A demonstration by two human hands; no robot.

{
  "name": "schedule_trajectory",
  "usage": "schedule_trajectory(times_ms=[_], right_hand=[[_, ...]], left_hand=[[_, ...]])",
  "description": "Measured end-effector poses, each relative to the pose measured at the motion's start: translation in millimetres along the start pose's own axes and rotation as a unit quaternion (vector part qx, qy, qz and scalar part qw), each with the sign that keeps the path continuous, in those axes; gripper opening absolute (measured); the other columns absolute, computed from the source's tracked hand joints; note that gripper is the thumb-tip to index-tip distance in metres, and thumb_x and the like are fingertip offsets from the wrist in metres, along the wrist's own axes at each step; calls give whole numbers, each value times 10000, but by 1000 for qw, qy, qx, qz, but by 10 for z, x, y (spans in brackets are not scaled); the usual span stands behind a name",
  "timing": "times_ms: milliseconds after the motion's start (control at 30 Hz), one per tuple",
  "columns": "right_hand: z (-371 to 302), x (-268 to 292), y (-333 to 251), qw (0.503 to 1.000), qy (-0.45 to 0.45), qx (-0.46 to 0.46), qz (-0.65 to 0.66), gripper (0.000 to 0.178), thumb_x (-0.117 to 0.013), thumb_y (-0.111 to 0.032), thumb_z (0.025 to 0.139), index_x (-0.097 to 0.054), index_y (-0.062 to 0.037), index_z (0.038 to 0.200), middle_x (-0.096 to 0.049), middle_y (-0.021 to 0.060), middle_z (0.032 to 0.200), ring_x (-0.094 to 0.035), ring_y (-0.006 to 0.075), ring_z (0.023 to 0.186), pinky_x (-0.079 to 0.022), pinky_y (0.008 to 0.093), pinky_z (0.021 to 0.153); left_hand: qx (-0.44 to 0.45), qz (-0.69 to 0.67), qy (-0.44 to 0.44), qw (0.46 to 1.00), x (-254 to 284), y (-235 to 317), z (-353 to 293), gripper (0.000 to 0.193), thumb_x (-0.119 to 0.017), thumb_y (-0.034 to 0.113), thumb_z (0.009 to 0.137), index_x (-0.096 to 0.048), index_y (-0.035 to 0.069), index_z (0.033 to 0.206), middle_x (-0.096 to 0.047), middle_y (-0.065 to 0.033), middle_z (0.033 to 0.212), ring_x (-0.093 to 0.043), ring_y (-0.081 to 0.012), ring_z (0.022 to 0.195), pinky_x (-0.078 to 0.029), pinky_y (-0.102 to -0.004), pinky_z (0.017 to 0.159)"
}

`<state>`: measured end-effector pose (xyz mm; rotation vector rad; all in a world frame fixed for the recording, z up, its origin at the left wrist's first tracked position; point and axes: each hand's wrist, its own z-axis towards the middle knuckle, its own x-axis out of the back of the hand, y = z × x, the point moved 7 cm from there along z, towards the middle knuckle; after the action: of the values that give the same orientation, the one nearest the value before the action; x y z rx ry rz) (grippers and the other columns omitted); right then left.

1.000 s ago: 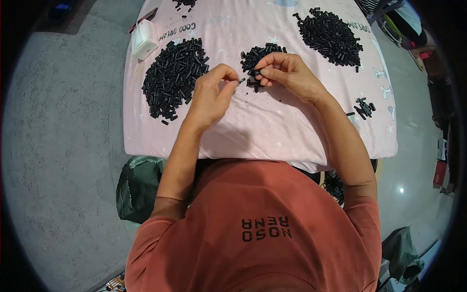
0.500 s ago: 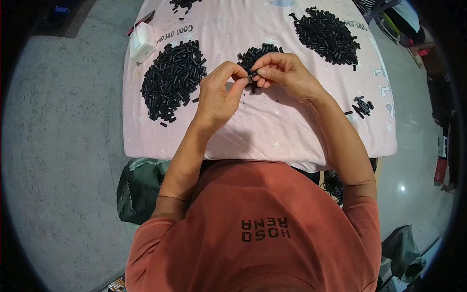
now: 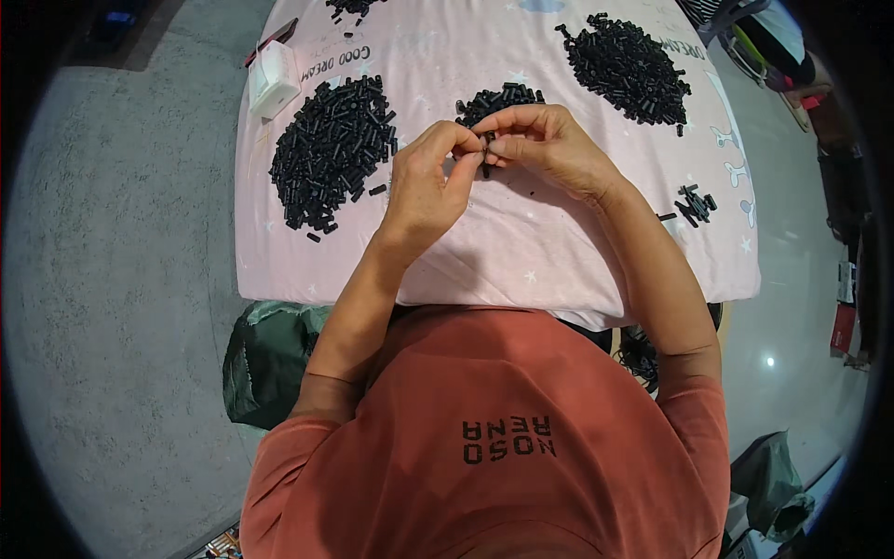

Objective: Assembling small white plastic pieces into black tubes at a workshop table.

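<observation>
Close together over the table's middle, my two hands meet at the fingertips in a pinch. My right hand [image 3: 548, 144] grips a small black cylindrical piece [image 3: 489, 138] between thumb and fingers. My left hand [image 3: 431, 177] is closed at its thumb and forefinger against the same spot; what its tips hold is too small to make out. Just beyond the fingers lies a small pile of black cylindrical pieces [image 3: 503, 97], partly hidden by my right hand. A large heap of such pieces [image 3: 333, 154] spreads left of my left hand.
A pink printed cloth [image 3: 531, 252] covers the table. Another large black heap [image 3: 626, 70] lies far right, a few loose pieces [image 3: 694, 205] nearer right, and a small group [image 3: 352, 7] at the far edge. A white tissue pack [image 3: 274, 80] stands far left. A dark green bag [image 3: 270, 363] sits below the left edge.
My left hand has shifted slightly right, its fingertips closer to my right hand's. The black piece between the fingers now looks more upright. The heaps look the same.
</observation>
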<state>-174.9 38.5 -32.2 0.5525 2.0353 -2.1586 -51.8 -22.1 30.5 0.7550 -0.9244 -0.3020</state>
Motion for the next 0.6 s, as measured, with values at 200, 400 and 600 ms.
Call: schedule_trajectory(times_ms=[200,400,600], right_hand=[[13,13,-1,1000,2,19,-19,295,-649,0,882,-639,17,1177,-652,26,922,-630,90,826,-534,229,781],[11,-39,4,999,-24,18,-37,377,-622,39,877,-552,14,1247,-625,24,962,-614,89,868,-521,232,802],[12,-38,59,997,-42,14,-56,339,-609,25,900,-558,16,1235,-629,32,956,-616,97,870,-518,236,804]], left_hand=[[-8,12,22,1000,53,5,41,74,-617,-45,834,-595,-12,897,-650,-119,837,-644,-233,748,-500,-311,687],[-20,38,31,999,94,40,96,72,-613,-42,836,-593,-12,899,-649,-129,843,-646,-247,742,-502,-321,680],[-9,44,-24,999,31,11,93,85,-598,-55,833,-592,-13,906,-639,-143,846,-637,-276,739,-503,-334,676]])
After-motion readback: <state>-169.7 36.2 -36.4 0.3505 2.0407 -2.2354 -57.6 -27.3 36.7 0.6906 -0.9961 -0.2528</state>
